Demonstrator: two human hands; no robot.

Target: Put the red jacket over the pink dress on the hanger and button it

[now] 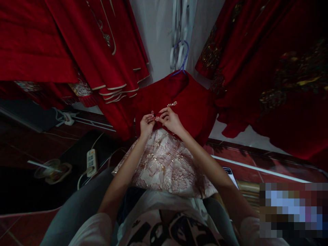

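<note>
A red garment (197,99) hangs in front of me on a purple hanger (188,51), with a pink and gold brocade skirt (164,164) spread below it across my lap. Against its front, my left hand (147,125) and my right hand (170,121) meet fingertip to fingertip. Both are closed in a pinch on a small pearl-beaded ornament (156,118), which the fingers partly cover. One beaded strip (172,104) shows just above my right fingers. A shorter beaded piece (152,113) stands up beside my left fingertips. Any needle or thread is too small to make out.
Red embroidered garments (84,51) hang at the left, and more red garments (256,68) at the right. A dark low surface at left bears a power strip (91,162) and a plastic cup with a straw (52,171). A phone (232,176) lies beyond my right forearm.
</note>
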